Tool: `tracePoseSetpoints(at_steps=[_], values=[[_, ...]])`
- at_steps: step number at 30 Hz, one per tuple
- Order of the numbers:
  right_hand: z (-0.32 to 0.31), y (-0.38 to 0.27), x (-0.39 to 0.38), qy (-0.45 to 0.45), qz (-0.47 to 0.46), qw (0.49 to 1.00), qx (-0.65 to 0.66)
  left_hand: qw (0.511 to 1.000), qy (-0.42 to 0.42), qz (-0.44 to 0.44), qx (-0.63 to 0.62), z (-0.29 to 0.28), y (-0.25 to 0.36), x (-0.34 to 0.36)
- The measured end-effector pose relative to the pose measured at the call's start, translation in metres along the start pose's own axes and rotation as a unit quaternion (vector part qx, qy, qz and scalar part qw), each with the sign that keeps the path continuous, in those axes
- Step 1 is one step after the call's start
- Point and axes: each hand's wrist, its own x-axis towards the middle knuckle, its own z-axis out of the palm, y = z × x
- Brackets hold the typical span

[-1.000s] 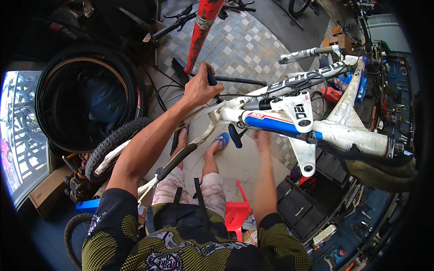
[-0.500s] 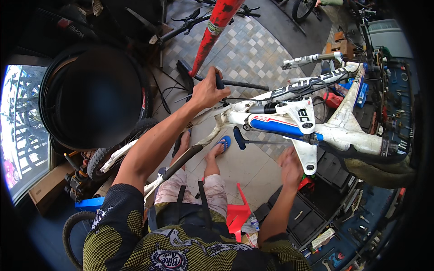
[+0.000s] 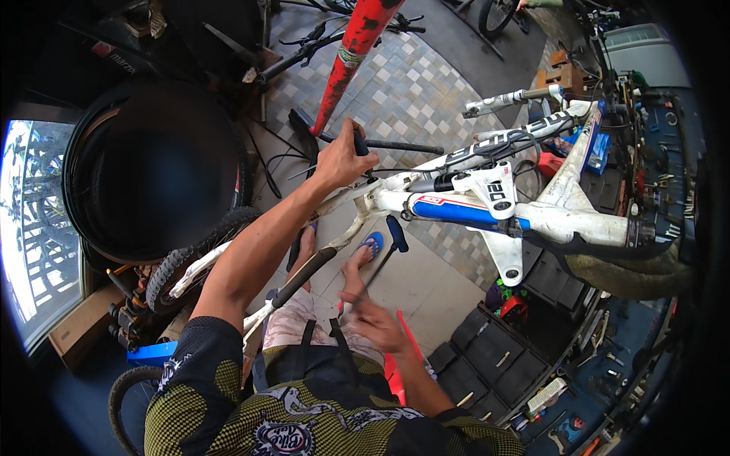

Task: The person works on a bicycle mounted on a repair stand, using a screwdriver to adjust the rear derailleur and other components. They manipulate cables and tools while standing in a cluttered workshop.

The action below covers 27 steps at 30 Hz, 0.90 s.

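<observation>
A white full-suspension bicycle frame [image 3: 555,216] with a blue and red panel lies across in front of me. My left hand [image 3: 340,161], above the frame's pivot area, is wrapped round a dark blue tool handle [image 3: 360,142]; the tool's lower part is hidden. Below the pivot shows a T-handle hex key [image 3: 397,234] with a dark blue grip. Its thin shaft slants down toward my right hand [image 3: 378,327], which is blurred, with its fingers near the shaft's end. Whether they close on it cannot be made out.
A red stand post [image 3: 342,83] rises beyond my left hand. Black tyres [image 3: 80,178] hang at left. Black toolboxes [image 3: 487,346] and a tool-covered bench [image 3: 593,380] line the right. A red plastic stool [image 3: 411,338] stands by my legs. Another person's hand shows far right.
My right hand has swept from the right in toward my body. The hex key's shaft has swung with it, from pointing right to pointing down-left. My left hand keeps its grip.
</observation>
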Motion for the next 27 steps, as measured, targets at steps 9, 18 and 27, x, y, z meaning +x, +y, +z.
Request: tracePoseSetpoints(at_steps=[9,18,27], values=[[-0.256,-0.025,0.100,0.397,-0.213,0.892,0.045,1.000,-0.003,-0.009,-0.002,0.001,-0.005,0.000],[0.019,0.072,0.071,0.009,0.072,0.989,0.126,1.000,-0.003,-0.003,0.020,0.000,-0.002,0.000],[-0.208,-0.080,0.024,0.296,-0.244,0.924,0.011,1.000,0.009,0.012,0.010,0.003,-0.005,0.000]])
